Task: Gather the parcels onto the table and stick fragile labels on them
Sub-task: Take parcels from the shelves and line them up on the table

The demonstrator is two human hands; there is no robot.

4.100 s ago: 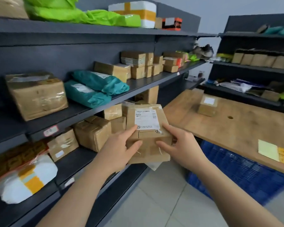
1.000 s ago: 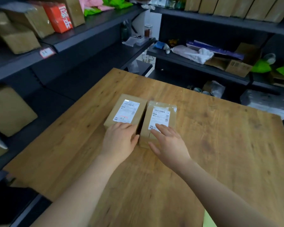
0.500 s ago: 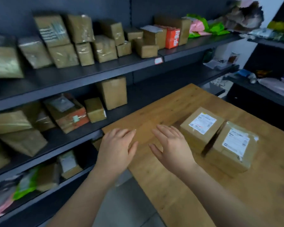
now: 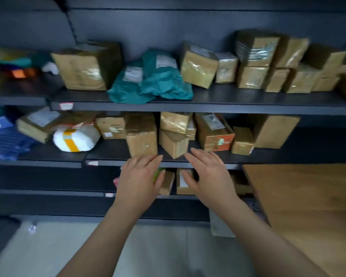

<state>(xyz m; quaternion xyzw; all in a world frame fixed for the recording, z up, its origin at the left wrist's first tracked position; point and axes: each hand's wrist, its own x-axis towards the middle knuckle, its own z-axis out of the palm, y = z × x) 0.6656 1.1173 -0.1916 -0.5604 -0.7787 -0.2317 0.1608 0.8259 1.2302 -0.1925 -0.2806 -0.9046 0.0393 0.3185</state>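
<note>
While both hands reach toward the middle shelf (image 4: 188, 159) in the head view, neither holds anything. The left hand (image 4: 140, 176) and right hand (image 4: 208, 172) have their fingers (image 4: 152, 159) straight and spread, just short of the parcels. An upright brown box (image 4: 141, 134) stands near the shelf's edge above the left hand. Just beside it a tilted box (image 4: 173, 142) sits askew with a smaller parcel (image 4: 174, 121) on top. Only a corner of the bench (image 4: 300, 196) shows at right. Dragging the upright box out carelessly would likely unsettle the askew pair and tip them off the lip.
</note>
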